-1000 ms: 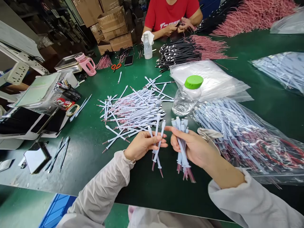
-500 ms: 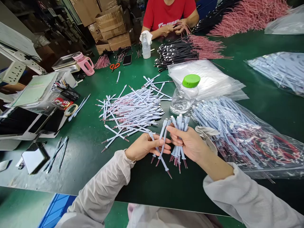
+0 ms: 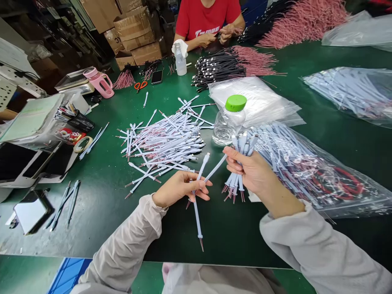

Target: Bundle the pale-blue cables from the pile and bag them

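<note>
My left hand (image 3: 180,188) pinches a couple of light-blue cables (image 3: 197,218) with white connectors on top and thin red wire ends below. Gripped upright in my right hand (image 3: 252,173) is a bundle of similar cables (image 3: 235,179); its thumb and forefinger also touch the upper end of a slanting cable (image 3: 216,168) that reaches to my left hand. Beyond my left hand lies a loose pile of the same cables (image 3: 171,136) on the green table (image 3: 116,220).
A clear jar with a green lid (image 3: 235,103) stands behind my right hand. Bagged cables (image 3: 306,167) lie at the right. Across the table, a person in red (image 3: 208,18) handles wires near black cables (image 3: 217,67). Orange scissors (image 3: 141,85) lie farther back.
My hands have moved apart. The right hand's bundle has shifted right and up, and one cable now stretches between the hands. The whole view has shifted slightly.
</note>
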A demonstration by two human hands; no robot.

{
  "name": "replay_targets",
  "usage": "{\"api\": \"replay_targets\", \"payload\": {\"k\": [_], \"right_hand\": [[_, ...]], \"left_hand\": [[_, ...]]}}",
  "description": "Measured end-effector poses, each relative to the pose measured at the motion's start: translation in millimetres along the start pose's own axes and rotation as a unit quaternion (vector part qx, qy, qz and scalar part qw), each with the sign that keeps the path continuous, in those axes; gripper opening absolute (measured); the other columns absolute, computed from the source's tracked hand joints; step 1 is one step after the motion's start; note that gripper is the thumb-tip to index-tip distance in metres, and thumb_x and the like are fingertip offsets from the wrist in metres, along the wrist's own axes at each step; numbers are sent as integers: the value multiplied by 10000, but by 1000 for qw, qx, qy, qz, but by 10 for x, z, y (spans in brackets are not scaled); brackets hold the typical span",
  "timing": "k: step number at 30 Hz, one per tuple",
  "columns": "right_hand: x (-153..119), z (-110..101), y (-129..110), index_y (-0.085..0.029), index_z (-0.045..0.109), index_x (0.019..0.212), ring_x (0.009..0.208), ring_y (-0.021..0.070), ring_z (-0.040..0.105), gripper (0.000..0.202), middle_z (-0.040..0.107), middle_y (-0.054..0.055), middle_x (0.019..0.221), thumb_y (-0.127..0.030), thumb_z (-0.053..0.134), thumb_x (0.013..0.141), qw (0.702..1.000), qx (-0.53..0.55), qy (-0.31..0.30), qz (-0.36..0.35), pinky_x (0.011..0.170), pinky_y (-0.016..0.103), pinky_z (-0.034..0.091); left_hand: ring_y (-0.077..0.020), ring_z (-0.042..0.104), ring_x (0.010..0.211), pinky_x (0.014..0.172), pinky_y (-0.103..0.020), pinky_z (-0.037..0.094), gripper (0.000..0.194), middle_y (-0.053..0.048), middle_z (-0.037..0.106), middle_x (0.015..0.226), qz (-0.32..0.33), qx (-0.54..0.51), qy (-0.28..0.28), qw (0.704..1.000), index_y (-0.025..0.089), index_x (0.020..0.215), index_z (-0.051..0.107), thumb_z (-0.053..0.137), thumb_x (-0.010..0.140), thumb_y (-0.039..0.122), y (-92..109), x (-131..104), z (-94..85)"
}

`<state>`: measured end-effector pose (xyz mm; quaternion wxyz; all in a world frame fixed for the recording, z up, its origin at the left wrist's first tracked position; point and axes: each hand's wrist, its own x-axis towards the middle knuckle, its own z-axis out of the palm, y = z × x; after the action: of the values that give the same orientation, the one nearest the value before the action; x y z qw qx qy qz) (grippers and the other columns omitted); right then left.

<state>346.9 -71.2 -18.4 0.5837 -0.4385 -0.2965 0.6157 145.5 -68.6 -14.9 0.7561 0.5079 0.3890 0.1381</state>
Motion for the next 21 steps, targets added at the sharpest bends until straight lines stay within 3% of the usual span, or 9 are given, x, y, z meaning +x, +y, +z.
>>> {"api": "replay_targets", "payload": {"k": [7,13,21], "right_hand": [[2,7,-12,-157,511,594,419,28,298,272,422,-30,555,-256,763,628,999,4,42,5,375,214,169],[3,12,-9,-163,523,575,428,39,335,269,458,-17,567,-254,773,610,997,3,74,-28,376,222,187],[23,-44,-8,-158,535,594,437,41,322,262,451,-19,569,-261,775,608,997,-5,74,-22,373,212,186]], "left_hand": [[-197,672,685,518,-200,511,394,-120,673,756,8,106,76,991,82,853,661,599,769,461,-20,16,21],[-182,665,659,520,-195,513,354,-102,664,724,-12,98,50,994,89,792,657,634,738,438,-25,44,108],[-152,661,656,537,-164,500,317,-86,656,732,-5,73,50,996,89,831,661,618,774,398,-22,38,33]]}}
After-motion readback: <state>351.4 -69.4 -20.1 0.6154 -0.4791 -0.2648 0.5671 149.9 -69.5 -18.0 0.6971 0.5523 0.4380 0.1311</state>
